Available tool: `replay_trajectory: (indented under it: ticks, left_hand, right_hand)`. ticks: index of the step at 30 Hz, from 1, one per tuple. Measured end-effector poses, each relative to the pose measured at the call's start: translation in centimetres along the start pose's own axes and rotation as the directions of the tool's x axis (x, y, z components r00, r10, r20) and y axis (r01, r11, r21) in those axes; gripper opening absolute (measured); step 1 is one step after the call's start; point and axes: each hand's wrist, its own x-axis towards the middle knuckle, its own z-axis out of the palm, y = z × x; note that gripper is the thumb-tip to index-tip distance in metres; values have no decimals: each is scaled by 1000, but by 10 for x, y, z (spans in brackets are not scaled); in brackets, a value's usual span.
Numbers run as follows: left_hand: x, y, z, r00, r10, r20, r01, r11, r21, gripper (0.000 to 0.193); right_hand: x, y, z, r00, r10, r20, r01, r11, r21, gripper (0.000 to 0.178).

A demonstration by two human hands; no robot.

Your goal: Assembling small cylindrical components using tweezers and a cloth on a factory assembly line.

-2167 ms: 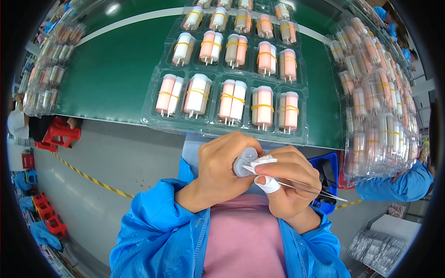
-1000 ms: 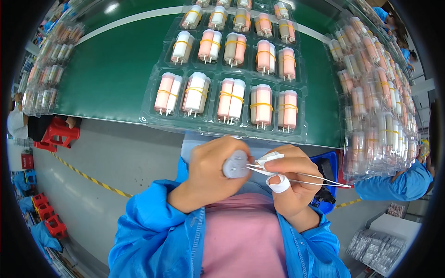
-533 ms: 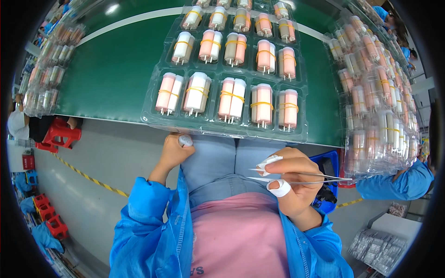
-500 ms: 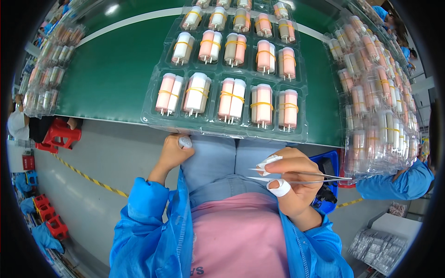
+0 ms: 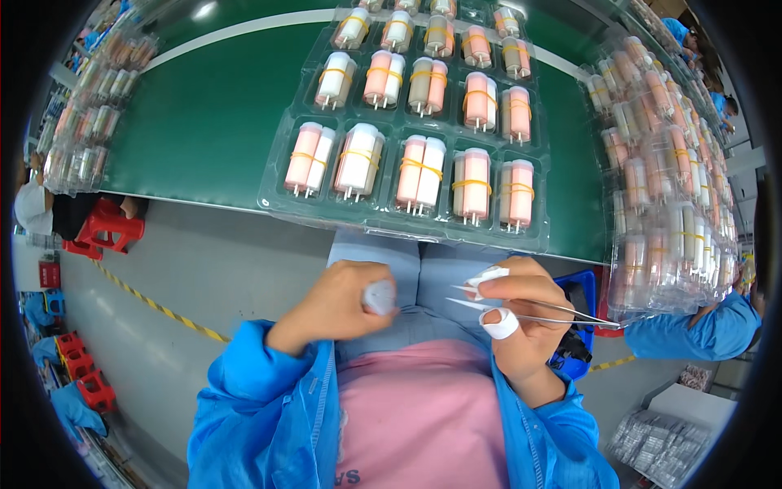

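My left hand (image 5: 338, 301) is closed in front of my lap. A rounded, whitish translucent thing (image 5: 378, 298) shows at its thumb side; I cannot tell whether it is held or covers the thumb. In my right hand (image 5: 523, 346) is a pair of metal tweezers (image 5: 603, 320), its two pale, pointed tips apart and pointing left toward my left hand. White wraps (image 5: 500, 324) cover my right thumb and a fingertip. Beyond both hands lies a clear plastic tray (image 5: 391, 226) holding rubber-banded bundles of pink, white and grey tubes (image 5: 420, 173) with small prongs.
The tray overhangs the near edge of a green table (image 5: 187, 138). Stacked trays of similar tubes stand at the right (image 5: 672, 220) and far left (image 5: 102, 114). Below the table at right is a blue bin (image 5: 580, 363). A co-worker's blue sleeve (image 5: 692, 330) shows behind the right stack.
My left hand has come away from the table edge, moving right and nearer to my body, toward the tweezers. My right hand has shifted only slightly to the right.
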Motion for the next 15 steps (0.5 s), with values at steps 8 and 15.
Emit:
replay_trajectory:
  ticks: [8,15]
  left_hand:
    - [22,68,17,895,179,-409,-227,971,-71,22]
    - [32,69,24,851,242,-465,-296,954,-45,24]
  right_hand:
    - [1,-12,-7,985,-106,136,114,992,-57,24]
    - [7,-14,-4,972,-130,198,158,978,-135,26]
